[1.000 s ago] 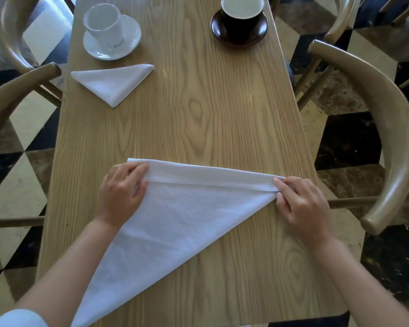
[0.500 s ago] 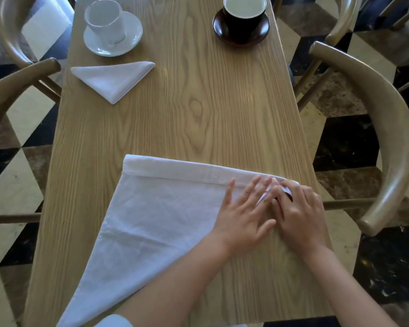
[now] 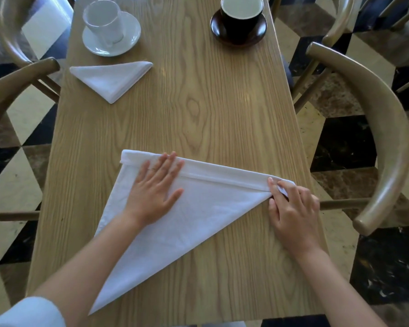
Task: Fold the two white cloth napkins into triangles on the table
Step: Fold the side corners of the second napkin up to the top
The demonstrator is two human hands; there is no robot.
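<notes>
While the left hand presses flat, right hand fingers pinch the napkin corner.

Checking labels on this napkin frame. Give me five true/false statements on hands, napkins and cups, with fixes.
1. The left hand lies flat on the big napkin. True.
2. The right hand rests open on bare table. False: its fingers pinch the napkin's right corner.
3. The small napkin is already a triangle, near the white cup. True.
4. Both cups are white. False: the cup on the right is a dark cup on a dark saucer.
5. The big napkin hangs off the table. False: it lies wholly on the top, its near tip close to the edge.
</notes>
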